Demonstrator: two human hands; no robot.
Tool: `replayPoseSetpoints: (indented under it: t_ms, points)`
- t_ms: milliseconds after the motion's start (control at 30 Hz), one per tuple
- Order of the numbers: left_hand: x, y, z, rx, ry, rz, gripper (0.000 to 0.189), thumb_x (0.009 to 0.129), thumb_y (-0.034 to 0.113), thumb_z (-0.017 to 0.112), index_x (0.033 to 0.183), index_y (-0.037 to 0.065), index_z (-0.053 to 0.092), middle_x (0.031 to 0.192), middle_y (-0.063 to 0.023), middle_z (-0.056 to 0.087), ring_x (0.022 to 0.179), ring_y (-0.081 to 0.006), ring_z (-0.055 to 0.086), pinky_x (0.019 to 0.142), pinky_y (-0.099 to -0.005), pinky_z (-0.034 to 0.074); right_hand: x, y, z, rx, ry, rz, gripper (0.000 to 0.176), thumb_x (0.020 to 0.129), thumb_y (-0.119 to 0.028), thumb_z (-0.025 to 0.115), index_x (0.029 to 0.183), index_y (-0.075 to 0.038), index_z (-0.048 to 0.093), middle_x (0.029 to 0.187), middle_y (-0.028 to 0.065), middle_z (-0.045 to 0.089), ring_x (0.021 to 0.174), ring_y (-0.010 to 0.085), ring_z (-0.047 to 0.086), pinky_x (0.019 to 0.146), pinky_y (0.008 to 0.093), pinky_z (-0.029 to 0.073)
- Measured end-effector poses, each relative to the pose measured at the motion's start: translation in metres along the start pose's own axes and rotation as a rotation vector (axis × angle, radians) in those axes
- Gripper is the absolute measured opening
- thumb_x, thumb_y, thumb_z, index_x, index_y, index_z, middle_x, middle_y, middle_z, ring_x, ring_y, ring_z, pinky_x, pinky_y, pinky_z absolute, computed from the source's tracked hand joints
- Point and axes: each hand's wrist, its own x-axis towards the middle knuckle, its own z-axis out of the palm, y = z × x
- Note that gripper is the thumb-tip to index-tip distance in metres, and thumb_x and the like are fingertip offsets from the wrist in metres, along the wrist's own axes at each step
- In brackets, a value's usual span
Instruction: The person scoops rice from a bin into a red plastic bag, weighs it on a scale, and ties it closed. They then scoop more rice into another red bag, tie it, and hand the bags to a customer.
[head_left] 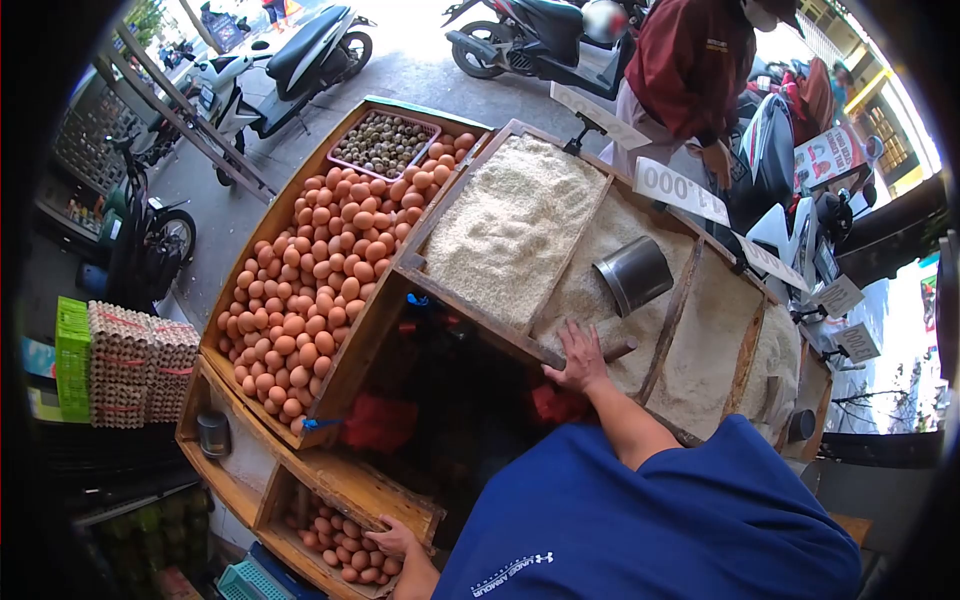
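My left hand [394, 539] is at the lower left, at the edge of a small wooden compartment of brown eggs [345, 545]. Its fingers reach out over the eggs at the right side; no egg is visibly gripped. On the front edge of a rice bin [570, 300], my right hand [580, 358] lies open with fingers spread. Close beside it, a short round handle [620, 349] sticks out of the rice. A dark metal measuring can [634, 275] lies tilted on the same rice, beyond the hand.
A large wooden tray of brown eggs [315, 280] holds a pink basket of quail eggs [385, 143]. Price signs [682, 190] line the rice bins. Egg cartons [140, 365] are stacked at left. A person in a maroon jacket [690, 65] stands beyond, near parked motorbikes [540, 45].
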Motion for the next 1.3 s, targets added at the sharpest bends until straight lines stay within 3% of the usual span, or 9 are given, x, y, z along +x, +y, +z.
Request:
replayPoseSetpoints:
  t_ms: [167,233,367,433,633,933,1033,1200,1300]
  points:
    - [-0.002,0.002,-0.004,0.012,-0.024,-0.012,0.064,0.085,0.044,0.052,0.126,-0.004,0.042,0.119,-0.0257,0.05,0.1,-0.0415,0.055,0.084,-0.0457,0.047,0.001,0.0,-0.002,-0.089,-0.045,-0.024,0.082,0.07,-0.054,0.065,0.133,-0.006,0.041,0.139,0.0196,0.037,0.133,0.0311,0.031,0.112,0.0508,0.011]
    - [-0.001,-0.002,0.005,-0.007,0.169,0.1,0.066,0.082,0.043,0.055,0.124,-0.007,0.044,0.097,-0.0279,0.062,0.086,-0.0419,0.061,0.074,-0.0472,0.049,0.001,0.001,0.0,-0.097,-0.057,-0.021,0.085,0.07,-0.054,0.064,0.135,-0.007,0.038,0.14,0.0198,0.036,0.133,0.0313,0.031,0.112,0.0509,0.01]
    - [-0.002,0.005,-0.003,0.008,0.154,0.074,0.067,0.082,0.044,0.056,0.124,-0.007,0.044,0.096,-0.028,0.062,0.086,-0.0419,0.061,0.074,-0.0471,0.049,0.002,0.001,0.001,-0.037,-0.053,0.006,0.086,0.072,-0.056,0.062,0.138,-0.008,0.037,0.142,0.0194,0.034,0.133,0.0321,0.031,0.113,0.0507,0.009]
    - [-0.005,0.014,-0.017,-0.034,-0.065,-0.033,0.065,0.084,0.044,0.053,0.125,-0.006,0.042,0.116,-0.0278,0.051,0.101,-0.0414,0.055,0.084,-0.0443,0.047,0.001,0.001,0.0,-0.032,-0.088,0.026,0.087,0.072,-0.057,0.061,0.139,-0.008,0.035,0.143,0.0192,0.034,0.133,0.0321,0.031,0.113,0.0506,0.008]
    - [-0.003,0.006,-0.006,-0.012,0.012,-0.016,0.068,0.084,0.046,0.052,0.126,-0.006,0.043,0.113,-0.0286,0.053,0.1,-0.0412,0.055,0.083,-0.0454,0.047,0.0,0.002,0.002,-0.125,-0.091,-0.007,0.086,0.073,-0.057,0.06,0.139,-0.008,0.034,0.142,0.018,0.035,0.134,0.0318,0.029,0.113,0.0503,0.006]
    - [0.001,-0.001,0.003,0.04,0.079,0.015,0.07,0.084,0.051,0.051,0.125,-0.005,0.045,0.103,-0.0277,0.061,0.091,-0.0422,0.06,0.074,-0.0478,0.049,0.0,0.001,0.0,-0.107,-0.095,0.033,0.081,0.072,-0.058,0.06,0.133,-0.007,0.045,0.142,0.0164,0.036,0.137,0.0307,0.023,0.113,0.0499,0.005]
    - [0.042,-0.055,0.07,0.014,0.054,0.026,0.069,0.084,0.053,0.05,0.125,-0.002,0.047,0.101,-0.0273,0.061,0.089,-0.0438,0.06,0.072,-0.0497,0.049,-0.003,0.005,0.007,-0.072,0.042,0.016,0.075,0.069,-0.055,0.064,0.123,-0.005,0.053,0.139,0.0161,0.039,0.135,0.0313,0.026,0.112,0.0505,0.01]
    - [-0.047,0.043,-0.083,0.278,0.663,0.587,0.06,0.082,0.045,0.055,0.125,0.004,0.048,0.125,-0.0223,0.049,0.113,-0.0387,0.049,0.093,-0.0494,0.04,-0.005,0.003,-0.001,0.0,0.095,0.021,0.078,0.067,-0.055,0.066,0.124,-0.003,0.05,0.138,0.0184,0.038,0.134,0.0329,0.026,0.112,0.0495,0.012]
    - [-0.024,0.014,-0.06,0.196,0.62,0.498,0.062,0.081,0.046,0.056,0.126,0.004,0.046,0.126,-0.0219,0.047,0.115,-0.0388,0.047,0.094,-0.0513,0.038,-0.01,-0.001,-0.009,0.005,0.129,0.023,0.08,0.067,-0.054,0.067,0.127,-0.004,0.047,0.138,0.0188,0.035,0.134,0.0335,0.026,0.112,0.0485,0.014]
